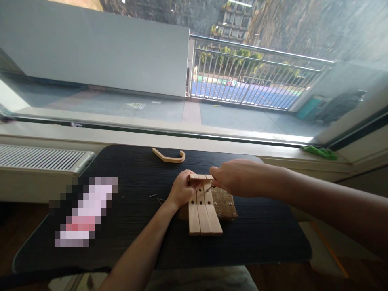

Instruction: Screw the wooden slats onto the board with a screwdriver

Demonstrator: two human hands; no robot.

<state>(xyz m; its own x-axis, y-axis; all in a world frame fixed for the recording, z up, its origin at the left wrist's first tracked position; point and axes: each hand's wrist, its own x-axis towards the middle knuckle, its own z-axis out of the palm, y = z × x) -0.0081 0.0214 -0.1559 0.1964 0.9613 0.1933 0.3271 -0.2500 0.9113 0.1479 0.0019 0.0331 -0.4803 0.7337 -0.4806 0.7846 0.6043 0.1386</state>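
A pale wooden slatted piece (202,220), with several dark round holes and a raised crosspiece at its far end, lies over a brown woven pad (226,204). My left hand (183,188) is closed on its far left edge, fingers partly hidden by the wood. At the far right corner, my right hand (226,178) is closed in a pinch. From its fingers a thin metal piece (209,189) slants down toward one of the holes; its full shape is hidden. Several screws (154,195) lie loose left of my left wrist.
A hook-shaped wooden part (169,157) lies at the back of the black table (130,238). Left on the table is a pixelated pinkish item (87,210). Beyond stand a radiator (45,159), a windowsill (136,139) and a green cloth (319,152).
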